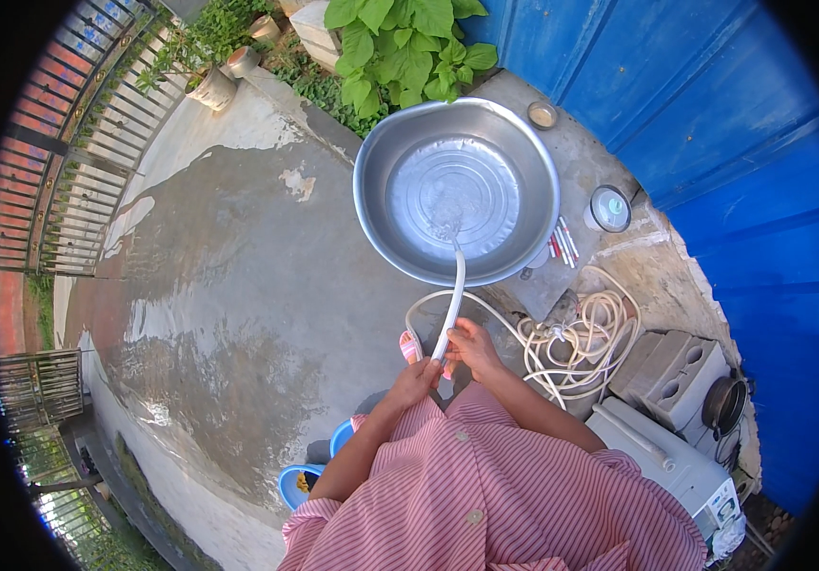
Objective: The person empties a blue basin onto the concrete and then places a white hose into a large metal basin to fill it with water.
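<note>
A white hose (453, 305) runs up between my hands, and its end hangs over the near rim of a large round metal basin (368, 233). Water runs from the hose end into the basin and ripples spread in the shallow water (452, 195). My left hand (416, 381) is closed around the lower part of the hose. Just above and to the right, my right hand (471, 346) has its fingers curled against the same hose. The rest of the hose loops round to a loose coil (595, 343) on the ground at the right.
Several red and white sticks (563, 243) and a round lidded container (609, 208) lie right of the basin. Hollow blocks (673, 371) and a white machine (666, 466) stand at lower right. Blue basins (297, 487) sit by my left arm. Wet concrete (228, 285) stretches left, towards a fence (95, 157).
</note>
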Demonstrator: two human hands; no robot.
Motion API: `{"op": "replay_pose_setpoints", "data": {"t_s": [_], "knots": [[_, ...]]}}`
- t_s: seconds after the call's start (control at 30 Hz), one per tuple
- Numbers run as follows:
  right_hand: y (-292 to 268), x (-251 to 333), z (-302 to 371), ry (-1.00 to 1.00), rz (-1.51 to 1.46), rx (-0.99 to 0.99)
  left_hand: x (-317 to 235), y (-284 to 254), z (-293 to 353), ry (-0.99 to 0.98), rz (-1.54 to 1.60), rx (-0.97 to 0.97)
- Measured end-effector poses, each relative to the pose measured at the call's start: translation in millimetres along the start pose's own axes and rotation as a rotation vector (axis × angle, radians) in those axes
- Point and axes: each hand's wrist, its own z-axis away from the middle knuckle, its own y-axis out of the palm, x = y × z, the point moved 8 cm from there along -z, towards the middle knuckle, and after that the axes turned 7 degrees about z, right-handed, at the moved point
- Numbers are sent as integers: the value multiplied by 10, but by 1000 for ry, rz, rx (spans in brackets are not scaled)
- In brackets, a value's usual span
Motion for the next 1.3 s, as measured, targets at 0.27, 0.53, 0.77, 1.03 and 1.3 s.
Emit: {"op": "replay_pose_setpoints", "data": {"t_s": [0.27, 0.53, 0.77, 1.03, 1.3], "knots": [[-1, -20, -14, 3, -28, 11, -18, 6, 3, -8, 22, 15], [-3, 25, 27, 4, -22, -1, 21, 2, -6, -18, -8, 19], [-1, 37, 51, 14, -56, 4, 36, 15, -13, -19, -20, 25], [-33, 15, 40, 3, -26, 8, 7, 29, -4, -30, -24, 10], [-82, 23, 56, -21, 9, -16, -78, 64, 21, -31, -7, 16]]}}
